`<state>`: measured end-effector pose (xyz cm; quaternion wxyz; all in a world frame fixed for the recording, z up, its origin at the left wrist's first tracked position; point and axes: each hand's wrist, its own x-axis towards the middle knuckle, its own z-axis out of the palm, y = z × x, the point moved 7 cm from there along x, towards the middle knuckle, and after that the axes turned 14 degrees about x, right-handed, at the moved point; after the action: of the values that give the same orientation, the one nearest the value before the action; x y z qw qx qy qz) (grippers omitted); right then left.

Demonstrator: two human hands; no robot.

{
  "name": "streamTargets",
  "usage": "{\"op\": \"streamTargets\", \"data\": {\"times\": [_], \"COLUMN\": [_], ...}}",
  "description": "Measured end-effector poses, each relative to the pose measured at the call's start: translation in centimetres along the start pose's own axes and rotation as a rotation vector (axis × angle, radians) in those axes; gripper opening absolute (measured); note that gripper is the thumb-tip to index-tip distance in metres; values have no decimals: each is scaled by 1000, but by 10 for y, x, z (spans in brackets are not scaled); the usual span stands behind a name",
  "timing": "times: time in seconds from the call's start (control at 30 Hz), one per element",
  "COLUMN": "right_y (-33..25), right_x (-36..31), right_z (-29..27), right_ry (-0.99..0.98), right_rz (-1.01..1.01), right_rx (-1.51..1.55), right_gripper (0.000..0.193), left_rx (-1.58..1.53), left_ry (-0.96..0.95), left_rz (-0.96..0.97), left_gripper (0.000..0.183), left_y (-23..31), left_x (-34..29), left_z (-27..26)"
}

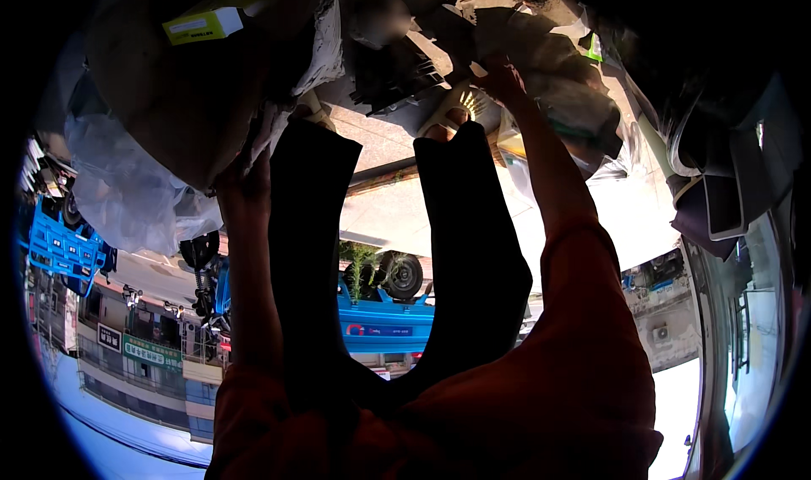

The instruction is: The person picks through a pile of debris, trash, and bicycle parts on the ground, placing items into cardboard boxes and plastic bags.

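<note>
My left hand (245, 180) is at the edge of a large pale sack (318, 53), closed on its folded side; its fingertips are lost in shadow. A yellow-green and white box (204, 25) lies in the dark area above the sack. Stretched far forward, my right hand (504, 83) has its fingers bent at the edge of a dark heap (519, 40). Deep shade hides what those fingers hold, if anything. Left of that hand lie dark pieces with a toothed edge (401, 83).
My dark-trousered legs (473, 226) and a sandalled foot (448, 128) stand between my arms. Clear plastic bags (135, 176) hang beside the left arm; more bagged stuff (574, 117) lies right of the right hand. A blue truck (384, 324) appears beyond the legs, upside down.
</note>
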<state>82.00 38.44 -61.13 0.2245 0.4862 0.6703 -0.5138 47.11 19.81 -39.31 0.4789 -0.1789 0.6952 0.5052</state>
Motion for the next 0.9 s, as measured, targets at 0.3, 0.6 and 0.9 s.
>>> {"op": "streamTargets", "data": {"times": [0.3, 0.6, 0.9], "right_y": [-4, -169, -165], "right_x": [11, -14, 12], "right_z": [-21, 71, 39], "right_ry": [691, 419, 10], "right_rz": [15, -727, -601], "right_rx": [-369, -632, -247], "right_gripper": [60, 41, 31], "left_rx": [-128, -249, -257], "left_ry": [0, 83, 120], "left_rz": [-2, -85, -113], "left_gripper": [40, 33, 30], "left_y": [4, -2, 1], "left_x": [7, 6, 7], "left_z": [-7, -28, -38]}}
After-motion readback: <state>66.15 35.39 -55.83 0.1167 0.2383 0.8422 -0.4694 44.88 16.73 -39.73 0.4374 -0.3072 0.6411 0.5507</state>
